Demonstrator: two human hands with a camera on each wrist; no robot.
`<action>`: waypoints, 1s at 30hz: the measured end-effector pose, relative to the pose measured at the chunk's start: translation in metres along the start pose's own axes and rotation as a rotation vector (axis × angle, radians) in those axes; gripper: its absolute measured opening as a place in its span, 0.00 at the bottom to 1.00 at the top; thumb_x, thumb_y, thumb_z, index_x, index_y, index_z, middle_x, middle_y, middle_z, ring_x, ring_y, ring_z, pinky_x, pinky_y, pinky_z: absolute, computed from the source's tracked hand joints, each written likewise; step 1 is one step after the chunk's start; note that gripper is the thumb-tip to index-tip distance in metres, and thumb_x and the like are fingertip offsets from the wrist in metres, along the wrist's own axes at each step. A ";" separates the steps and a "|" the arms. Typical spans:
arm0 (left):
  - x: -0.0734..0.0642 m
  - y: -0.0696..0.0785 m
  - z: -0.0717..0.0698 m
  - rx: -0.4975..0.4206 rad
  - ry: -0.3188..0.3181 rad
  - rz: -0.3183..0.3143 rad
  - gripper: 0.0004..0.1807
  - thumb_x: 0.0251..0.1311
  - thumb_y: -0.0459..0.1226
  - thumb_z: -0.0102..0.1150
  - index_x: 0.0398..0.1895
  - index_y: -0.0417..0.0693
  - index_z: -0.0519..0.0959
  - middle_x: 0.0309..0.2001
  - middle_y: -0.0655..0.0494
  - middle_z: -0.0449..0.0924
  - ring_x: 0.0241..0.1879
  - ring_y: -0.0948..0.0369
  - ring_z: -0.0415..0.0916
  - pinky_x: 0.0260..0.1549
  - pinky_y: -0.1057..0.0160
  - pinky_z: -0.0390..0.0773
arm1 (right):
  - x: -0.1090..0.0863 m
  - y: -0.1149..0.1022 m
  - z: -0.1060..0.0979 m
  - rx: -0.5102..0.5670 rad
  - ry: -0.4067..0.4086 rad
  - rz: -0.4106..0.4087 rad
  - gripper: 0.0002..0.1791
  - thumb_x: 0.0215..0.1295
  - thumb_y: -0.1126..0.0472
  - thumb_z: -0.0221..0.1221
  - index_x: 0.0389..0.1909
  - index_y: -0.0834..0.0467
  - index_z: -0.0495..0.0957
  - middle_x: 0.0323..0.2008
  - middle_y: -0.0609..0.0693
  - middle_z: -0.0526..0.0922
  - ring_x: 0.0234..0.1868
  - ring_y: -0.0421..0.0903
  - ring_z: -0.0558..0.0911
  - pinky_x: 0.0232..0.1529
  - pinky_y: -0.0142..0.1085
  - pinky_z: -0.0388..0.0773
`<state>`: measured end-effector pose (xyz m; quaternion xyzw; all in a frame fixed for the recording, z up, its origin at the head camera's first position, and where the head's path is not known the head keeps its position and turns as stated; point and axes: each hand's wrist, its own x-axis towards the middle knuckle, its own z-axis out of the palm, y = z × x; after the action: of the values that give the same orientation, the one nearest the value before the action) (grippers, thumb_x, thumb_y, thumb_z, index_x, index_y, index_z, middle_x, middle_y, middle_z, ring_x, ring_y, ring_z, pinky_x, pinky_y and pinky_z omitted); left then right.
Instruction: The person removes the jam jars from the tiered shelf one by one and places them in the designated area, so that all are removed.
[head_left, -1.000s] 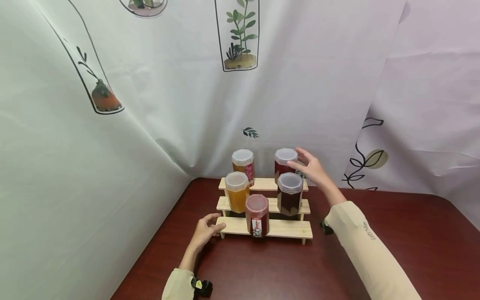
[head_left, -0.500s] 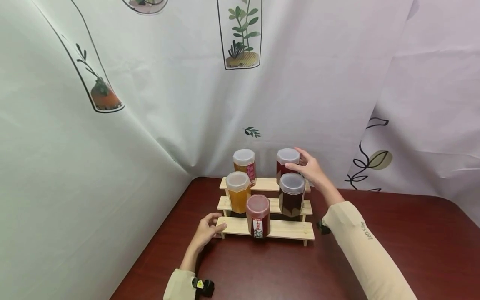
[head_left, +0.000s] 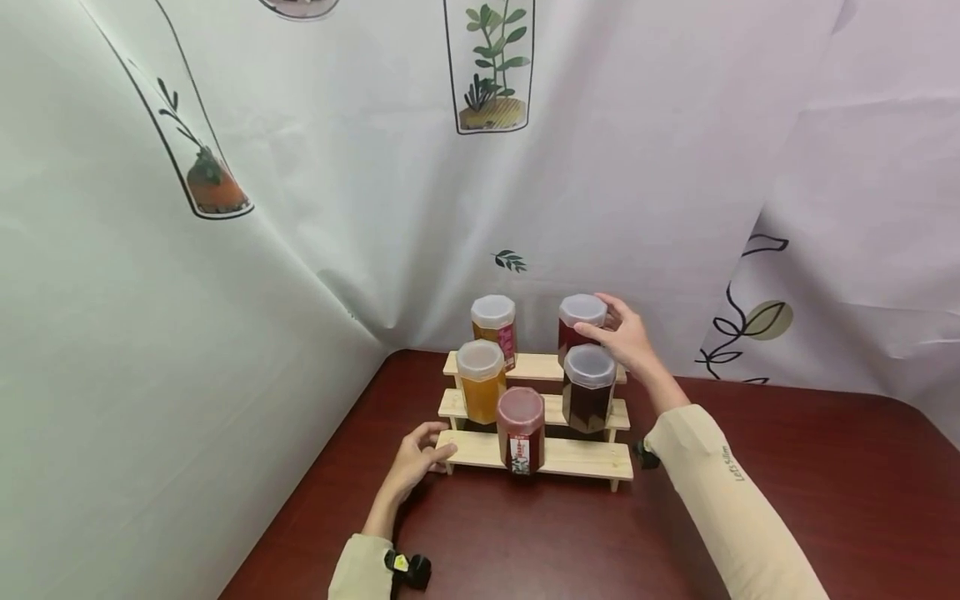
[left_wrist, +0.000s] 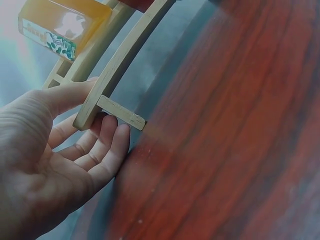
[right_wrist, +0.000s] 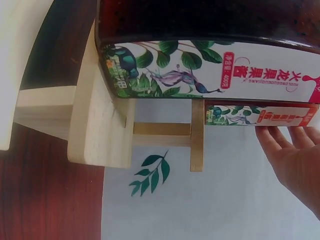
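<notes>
A three-step wooden rack (head_left: 585, 457) holds several eight-sided jars with pale lids. At its lowest step, my left hand (head_left: 411, 463) grips the left end, thumb on top and fingers curled underneath, as the left wrist view shows. My right hand (head_left: 624, 335) holds the dark red jar (head_left: 567, 340) on the top step, thumb at the front and fingers on the far side. In the right wrist view its fingertips touch that jar's labelled side (right_wrist: 280, 116). Directly below stands a very dark jar (head_left: 588, 400) on the middle step.
An amber jar (head_left: 487, 333) is at top left, a yellow-orange jar (head_left: 482, 396) at middle left. A red jar with a pinkish lid (head_left: 521, 429) stands on the bottom step. A printed white curtain (head_left: 360, 167) hangs behind the red-brown table (head_left: 525, 542).
My right hand has closed in on the dark red jar, its thumb and fingers now against it. The left hand keeps its grip on the rack. The head view has shifted slightly.
</notes>
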<state>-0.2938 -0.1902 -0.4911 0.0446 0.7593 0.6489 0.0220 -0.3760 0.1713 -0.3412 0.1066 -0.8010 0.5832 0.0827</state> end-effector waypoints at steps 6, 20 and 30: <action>0.004 0.000 0.002 -0.026 -0.021 0.009 0.27 0.58 0.32 0.64 0.60 0.32 0.69 0.36 0.53 0.80 0.25 0.63 0.79 0.29 0.64 0.82 | -0.002 -0.001 -0.005 0.007 0.049 -0.021 0.41 0.62 0.60 0.64 0.73 0.62 0.56 0.66 0.67 0.69 0.61 0.56 0.74 0.42 0.17 0.71; -0.005 -0.005 -0.006 -0.050 -0.005 -0.006 0.27 0.59 0.31 0.64 0.60 0.32 0.69 0.37 0.54 0.80 0.27 0.64 0.79 0.28 0.65 0.82 | -0.013 -0.002 -0.030 0.056 0.251 -0.025 0.40 0.61 0.60 0.66 0.72 0.62 0.60 0.64 0.63 0.73 0.43 0.26 0.73 0.41 0.14 0.71; 0.001 -0.005 -0.002 -0.063 0.012 -0.014 0.26 0.58 0.30 0.64 0.59 0.34 0.70 0.35 0.54 0.80 0.28 0.64 0.79 0.28 0.65 0.82 | -0.039 -0.002 -0.084 -0.065 0.339 0.016 0.42 0.60 0.53 0.66 0.73 0.59 0.60 0.66 0.64 0.71 0.45 0.25 0.73 0.40 0.14 0.72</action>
<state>-0.2948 -0.1932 -0.4952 0.0348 0.7390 0.6724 0.0236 -0.3373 0.2532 -0.3240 -0.0023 -0.7949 0.5672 0.2154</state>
